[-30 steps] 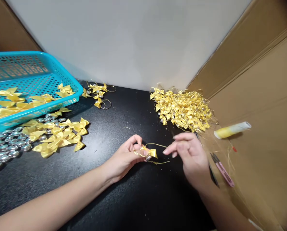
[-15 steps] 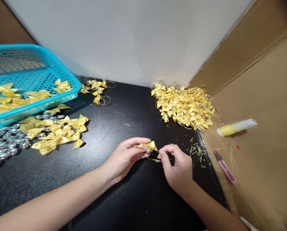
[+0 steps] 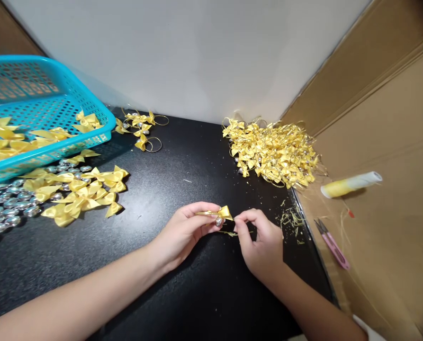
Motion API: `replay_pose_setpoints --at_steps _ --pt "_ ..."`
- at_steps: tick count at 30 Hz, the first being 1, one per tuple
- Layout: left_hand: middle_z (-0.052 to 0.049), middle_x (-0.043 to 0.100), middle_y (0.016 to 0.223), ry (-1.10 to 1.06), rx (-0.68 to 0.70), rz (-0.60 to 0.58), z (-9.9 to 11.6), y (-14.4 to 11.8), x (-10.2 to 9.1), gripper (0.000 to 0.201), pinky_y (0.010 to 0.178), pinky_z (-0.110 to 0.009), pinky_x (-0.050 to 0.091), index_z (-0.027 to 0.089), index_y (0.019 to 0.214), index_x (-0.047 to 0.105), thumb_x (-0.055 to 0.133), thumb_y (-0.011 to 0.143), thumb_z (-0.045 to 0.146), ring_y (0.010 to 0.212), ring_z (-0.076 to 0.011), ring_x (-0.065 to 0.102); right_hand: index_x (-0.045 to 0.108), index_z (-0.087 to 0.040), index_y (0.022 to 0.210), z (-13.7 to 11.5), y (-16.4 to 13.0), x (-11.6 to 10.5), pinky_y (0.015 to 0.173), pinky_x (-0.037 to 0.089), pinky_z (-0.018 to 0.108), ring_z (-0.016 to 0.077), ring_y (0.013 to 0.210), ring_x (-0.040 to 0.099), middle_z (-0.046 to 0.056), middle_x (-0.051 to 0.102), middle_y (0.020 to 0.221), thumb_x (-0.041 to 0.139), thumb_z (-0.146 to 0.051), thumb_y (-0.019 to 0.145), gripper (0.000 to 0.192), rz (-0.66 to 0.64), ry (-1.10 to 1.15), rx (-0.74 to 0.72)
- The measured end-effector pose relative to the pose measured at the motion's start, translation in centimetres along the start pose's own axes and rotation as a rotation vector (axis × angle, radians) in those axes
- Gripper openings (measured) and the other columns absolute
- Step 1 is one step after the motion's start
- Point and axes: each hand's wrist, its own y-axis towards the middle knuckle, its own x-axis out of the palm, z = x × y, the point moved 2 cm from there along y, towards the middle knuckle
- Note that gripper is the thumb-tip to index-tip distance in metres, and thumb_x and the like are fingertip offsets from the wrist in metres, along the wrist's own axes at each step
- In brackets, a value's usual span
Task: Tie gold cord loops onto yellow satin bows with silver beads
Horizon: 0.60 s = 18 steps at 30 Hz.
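Note:
Between the thumb and fingers of my left hand (image 3: 193,225) is a yellow ribbon bow (image 3: 225,212) with a gold ring and a silver bead (image 3: 218,221). The ring lies partly hidden in the fingers, and the bow points to the right. Close beside it, my right hand (image 3: 259,239) is closed in a pinch at the bow's right end. What its fingertips grip, perhaps a thin thread, is too small to make out. Loose thread bits (image 3: 232,233) lie on the black table (image 3: 183,293) beneath the hands.
At the left, a turquoise basket (image 3: 110,124) holds yellow bows, with loose bows (image 3: 86,196) and silver beads (image 3: 12,203) in front. A heap of finished-looking bows on rings (image 3: 273,154) sits back right. Pink thread snips (image 3: 334,246) and a yellow-white tube (image 3: 351,184) lie on cardboard.
Both hands keep nearly the same pose around the bow. The view has shifted slightly, so the basket and loose bows appear a little further left and higher.

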Motion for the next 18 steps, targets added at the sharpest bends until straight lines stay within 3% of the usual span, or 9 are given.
replay_pose_setpoints --at_steps 18 --pt "-0.004 0.076 0.075 0.018 0.014 -0.003 -0.16 0.13 -0.20 0.013 0.072 -0.022 0.053 0.014 0.072 0.075 0.084 0.062 0.014 0.067 -0.0104 0.066 0.054 -0.022 0.076 0.03 -0.16 0.08 0.053 0.047 0.023 0.0126 0.055 0.060 -0.001 0.063 0.063 0.051 -0.012 0.086 0.015 -0.018 -0.003 0.046"
